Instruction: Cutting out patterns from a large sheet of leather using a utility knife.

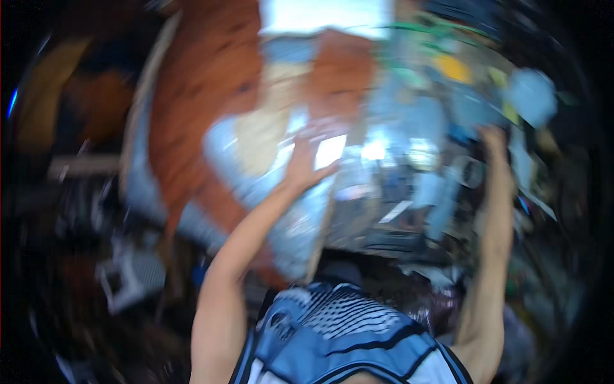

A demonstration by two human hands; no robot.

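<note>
My left hand (303,165) lies over the table's middle with its thumb stretched away from the fingers. Under or beside it is a shiny, pale surface with a bright white patch (330,151); motion blur hides what it is and whether I touch it. A large reddish-brown sheet (204,83) spreads to the left, partly around a cream-coloured piece (261,142). Farther right, my right hand (492,137) reaches in among cluttered items, near a small blue thing (462,133) and a ring-shaped object (472,171). Its fingers are smeared, so any hold is hidden.
Another reddish-brown piece (340,67) lies at the far middle, below a bright white panel (326,16). A yellow round thing (453,68) and a pale blue rounded object (532,97) stand at the far right. A whitish stool-like object (131,276) sits at lower left.
</note>
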